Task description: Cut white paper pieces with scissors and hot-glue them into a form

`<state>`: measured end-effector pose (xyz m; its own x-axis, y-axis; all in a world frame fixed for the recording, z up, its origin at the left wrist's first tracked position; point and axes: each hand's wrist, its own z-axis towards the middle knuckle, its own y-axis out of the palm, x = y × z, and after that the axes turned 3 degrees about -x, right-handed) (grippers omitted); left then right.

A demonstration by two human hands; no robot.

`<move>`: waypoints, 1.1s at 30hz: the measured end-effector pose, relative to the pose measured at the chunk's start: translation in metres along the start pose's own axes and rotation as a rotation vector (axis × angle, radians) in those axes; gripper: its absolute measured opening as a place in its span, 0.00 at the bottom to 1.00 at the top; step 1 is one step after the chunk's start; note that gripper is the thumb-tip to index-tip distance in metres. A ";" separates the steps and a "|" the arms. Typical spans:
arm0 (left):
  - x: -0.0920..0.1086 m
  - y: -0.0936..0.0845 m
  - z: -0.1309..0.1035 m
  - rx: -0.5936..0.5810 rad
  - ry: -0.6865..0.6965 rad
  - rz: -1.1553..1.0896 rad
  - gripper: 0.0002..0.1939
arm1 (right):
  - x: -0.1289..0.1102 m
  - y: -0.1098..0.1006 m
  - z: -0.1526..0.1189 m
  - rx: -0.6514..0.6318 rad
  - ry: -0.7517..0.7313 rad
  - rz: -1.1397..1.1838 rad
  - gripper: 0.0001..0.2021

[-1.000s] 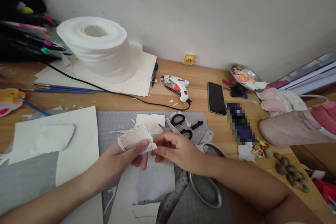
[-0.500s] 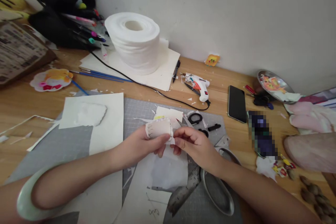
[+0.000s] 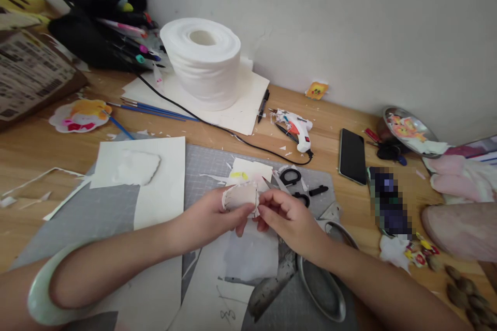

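A small cream paper cut-out with a notched, pencil-marked edge is held over the grey cutting mat. My left hand grips it from the left, thumb on its lower face. From the right, my right hand pinches the cut-out's right edge with fingertips. Both hands hover just above a loose white sheet lying on the mat. A pale green bangle circles my left forearm.
Small black scissors lie right behind the hands; large metal shears lie under my right forearm. Farther back stand a tissue roll, glue gun with black cord, phone, brushes. A cut white sheet lies left.
The view swung left and pulled back between the first frames. The cut-out has tilted and curled a little in my fingers, and my right hand has closed in on its edge.
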<state>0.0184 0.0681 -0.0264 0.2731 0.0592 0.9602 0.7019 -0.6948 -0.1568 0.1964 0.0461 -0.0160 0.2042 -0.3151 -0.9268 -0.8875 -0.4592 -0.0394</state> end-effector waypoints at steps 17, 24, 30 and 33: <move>0.011 0.001 -0.003 0.108 -0.137 -0.262 0.20 | -0.050 -0.079 0.032 0.651 0.180 -1.115 0.19; 0.006 0.003 -0.001 0.100 -0.078 -0.342 0.21 | -0.049 -0.121 0.079 0.660 0.263 -0.958 0.21; 0.000 0.001 0.003 0.101 -0.097 -0.428 0.18 | -0.036 -0.122 0.074 0.743 0.068 -0.704 0.17; 0.000 0.001 0.004 0.119 -0.119 -0.453 0.19 | -0.025 -0.113 0.061 0.789 -0.091 -0.516 0.19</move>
<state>0.0214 0.0706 -0.0273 -0.0086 0.4237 0.9058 0.8360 -0.4940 0.2390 0.2662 0.1562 -0.0111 0.6460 -0.1485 -0.7487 -0.7265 0.1812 -0.6628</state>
